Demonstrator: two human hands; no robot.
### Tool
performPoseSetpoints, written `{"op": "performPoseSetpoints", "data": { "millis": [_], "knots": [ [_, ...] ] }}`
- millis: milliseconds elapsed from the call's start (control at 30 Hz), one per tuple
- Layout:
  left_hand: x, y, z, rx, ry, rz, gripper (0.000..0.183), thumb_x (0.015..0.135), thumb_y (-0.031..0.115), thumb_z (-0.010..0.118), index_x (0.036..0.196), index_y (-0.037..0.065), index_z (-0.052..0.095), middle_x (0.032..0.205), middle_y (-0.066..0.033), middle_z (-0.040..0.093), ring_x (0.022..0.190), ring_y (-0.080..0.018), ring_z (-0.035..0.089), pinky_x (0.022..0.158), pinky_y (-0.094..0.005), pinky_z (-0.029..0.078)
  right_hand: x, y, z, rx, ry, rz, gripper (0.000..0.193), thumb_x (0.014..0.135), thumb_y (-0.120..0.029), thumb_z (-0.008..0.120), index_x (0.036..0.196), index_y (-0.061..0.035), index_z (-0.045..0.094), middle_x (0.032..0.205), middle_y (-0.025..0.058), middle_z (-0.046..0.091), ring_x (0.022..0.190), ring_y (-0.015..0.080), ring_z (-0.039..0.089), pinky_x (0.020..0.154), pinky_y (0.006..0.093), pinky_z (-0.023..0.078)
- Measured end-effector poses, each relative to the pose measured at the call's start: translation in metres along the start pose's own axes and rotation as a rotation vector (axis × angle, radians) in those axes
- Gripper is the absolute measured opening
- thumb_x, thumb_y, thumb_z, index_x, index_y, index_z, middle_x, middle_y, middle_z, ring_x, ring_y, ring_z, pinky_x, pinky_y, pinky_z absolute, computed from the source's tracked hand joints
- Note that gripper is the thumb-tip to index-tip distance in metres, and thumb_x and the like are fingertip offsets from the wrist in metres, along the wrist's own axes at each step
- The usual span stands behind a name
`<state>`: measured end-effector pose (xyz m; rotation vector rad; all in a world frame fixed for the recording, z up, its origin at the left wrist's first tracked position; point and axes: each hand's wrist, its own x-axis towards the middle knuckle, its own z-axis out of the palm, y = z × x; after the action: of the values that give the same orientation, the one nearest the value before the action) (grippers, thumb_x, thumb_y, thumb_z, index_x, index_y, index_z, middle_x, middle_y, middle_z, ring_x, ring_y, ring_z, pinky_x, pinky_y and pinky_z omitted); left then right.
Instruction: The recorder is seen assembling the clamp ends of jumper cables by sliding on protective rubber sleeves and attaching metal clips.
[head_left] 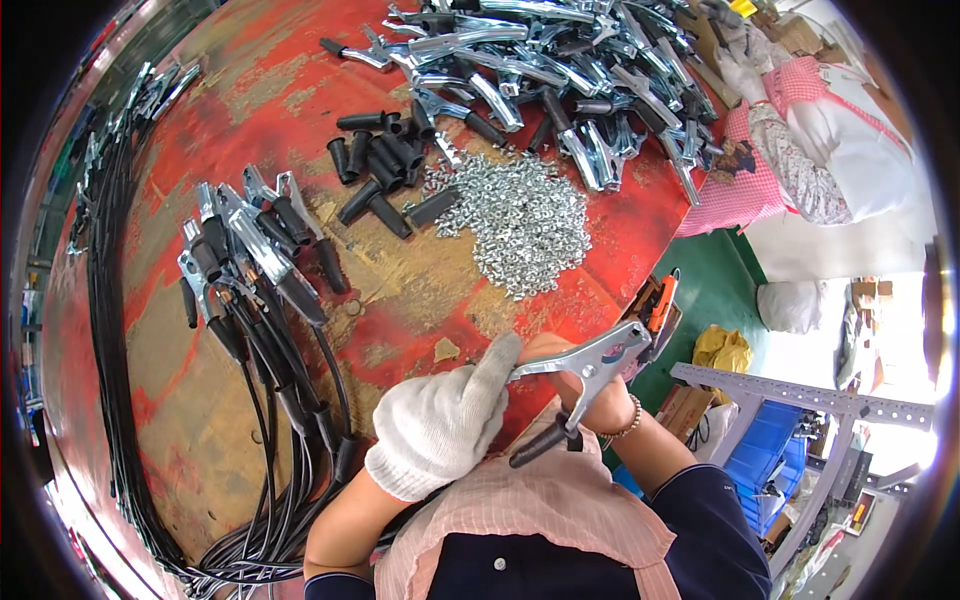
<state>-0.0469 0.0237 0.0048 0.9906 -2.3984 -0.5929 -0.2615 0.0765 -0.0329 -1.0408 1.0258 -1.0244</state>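
Observation:
A silver metal clamp (600,362), like a welding ground clamp, is held in front of my body. One of its arms ends in a black handle sleeve (540,444). My left hand (440,425), in a white knit glove, closes on the end of the other arm, thumb stretched along it. Behind the clamp, my bare right hand (605,405) grips it near the pivot; most of its fingers are hidden by the metal. A beaded bracelet (630,418) circles the right wrist. Just beyond the hands lies a heap of small silver nuts or similar fasteners (530,225).
Black sleeves (385,160) lie beside the fasteners, below a big pile of metal clamps (560,70). Clamps with black cables (265,330) rest at left, near a long cable bundle (108,330). An orange-handled tool (662,302) sits by the red table's (640,250) right edge.

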Motion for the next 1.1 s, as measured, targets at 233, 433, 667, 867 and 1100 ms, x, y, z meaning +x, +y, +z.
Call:
{"op": "performPoseSetpoints", "data": {
  "millis": [233, 433, 667, 867, 1100],
  "knots": [
    [-0.009, -0.020, 0.009, -0.803, 0.096, -0.545, 0.033, 0.096, 0.007, 0.047, 0.129, 0.005, 0.052, 0.076, -0.0076, 0.065, 0.055, -0.0156, 0.062, 0.050, -0.0285, 0.049, 0.021, 0.007, -0.058, -1.138, 0.387, -0.325, 0.012, 0.086, -0.015, 0.069, 0.094, -0.0068, 0.071, 0.090, 0.0097, 0.066, 0.087, 0.0284, 0.063, 0.077, 0.0379, 0.051],
    [-0.008, -0.028, 0.001, -1.433, 0.095, -0.820, 0.038, 0.101, 0.019, 0.046, 0.135, 0.002, 0.044, 0.082, -0.0119, 0.066, 0.057, -0.0152, 0.062, 0.050, -0.0261, 0.051, 0.036, 0.017, -0.061, -1.201, 0.494, -0.257, 0.013, 0.080, -0.018, 0.074, 0.088, -0.0087, 0.070, 0.086, 0.0050, 0.065, 0.079, 0.0233, 0.063, 0.068, 0.0343, 0.051],
    [-0.003, -0.023, 0.001, -1.353, 0.010, -0.837, 0.035, 0.102, 0.016, 0.044, 0.134, 0.001, 0.046, 0.083, -0.0090, 0.065, 0.062, -0.0137, 0.063, 0.053, -0.0258, 0.052, 0.044, 0.018, -0.062, -1.274, 0.436, -0.378, 0.012, 0.077, -0.018, 0.076, 0.083, -0.0095, 0.070, 0.081, 0.0037, 0.063, 0.074, 0.0228, 0.062, 0.065, 0.0343, 0.051],
    [-0.002, -0.022, 0.003, -1.286, 0.016, -0.765, 0.038, 0.101, 0.016, 0.043, 0.135, 0.000, 0.044, 0.080, -0.0109, 0.066, 0.053, -0.0120, 0.059, 0.047, -0.0241, 0.049, 0.040, 0.014, -0.065, -1.235, 0.404, -0.326, 0.013, 0.076, -0.021, 0.077, 0.079, -0.0107, 0.070, 0.077, 0.0037, 0.063, 0.071, 0.0226, 0.062, 0.062, 0.0342, 0.050],
    [-0.007, -0.022, 0.007, -1.051, -0.085, -0.724, 0.033, 0.102, 0.013, 0.039, 0.133, 0.001, 0.046, 0.088, -0.0101, 0.066, 0.063, -0.0146, 0.063, 0.053, -0.0267, 0.052, 0.042, 0.003, -0.047, -1.082, 0.383, -0.354, 0.012, 0.072, -0.011, 0.079, 0.082, -0.0102, 0.071, 0.077, 0.0051, 0.064, 0.070, 0.0215, 0.063, 0.060, 0.0331, 0.051]
  ]
}}
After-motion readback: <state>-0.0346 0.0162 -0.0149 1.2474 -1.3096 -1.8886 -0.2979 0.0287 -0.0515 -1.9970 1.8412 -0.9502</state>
